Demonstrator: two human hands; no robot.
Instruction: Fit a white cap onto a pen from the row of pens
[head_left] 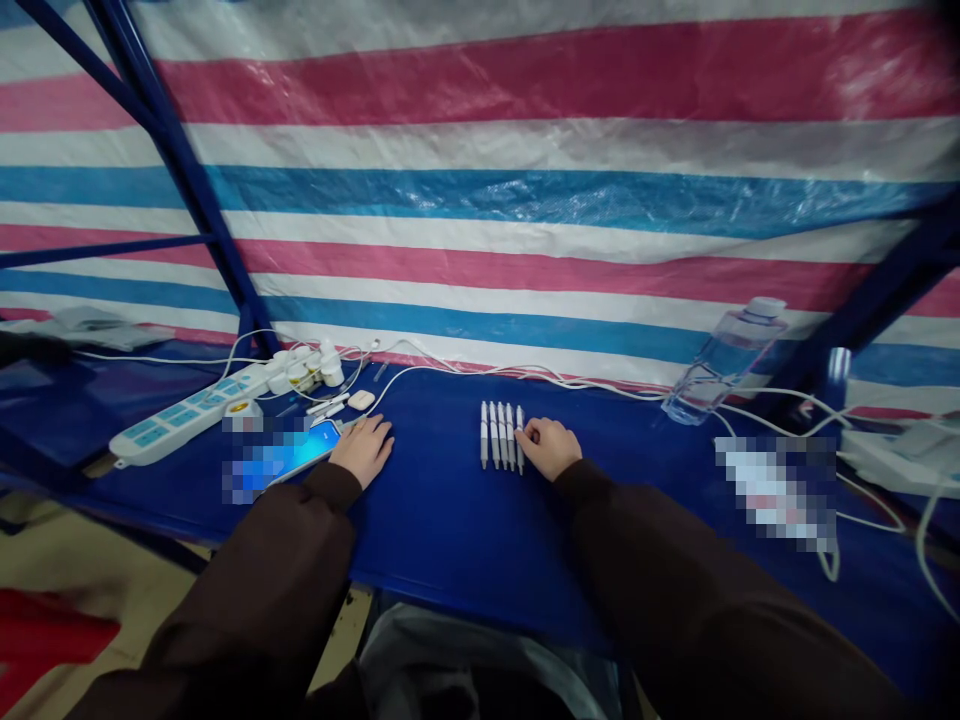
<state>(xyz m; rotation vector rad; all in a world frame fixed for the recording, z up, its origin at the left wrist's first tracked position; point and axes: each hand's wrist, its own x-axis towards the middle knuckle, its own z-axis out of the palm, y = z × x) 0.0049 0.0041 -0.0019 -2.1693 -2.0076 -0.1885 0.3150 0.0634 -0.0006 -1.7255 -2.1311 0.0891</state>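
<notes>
My right hand (551, 447) sits mid-counter, fingertips loosely curled against the last of five pens (501, 435), gripping nothing, probably nudging the row straight. My left hand (365, 449) lies flat and open beside the phone (296, 452), toward the left edge, seemingly just resting.

Single head-worn view, looking forward and down, close over the blue table (450, 520), striped tarp (525, 150) behind

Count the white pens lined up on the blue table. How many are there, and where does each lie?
5. The pens lie side by side in one row at mid-table; the rightmost touches the right hand. None seems hidden.
</notes>
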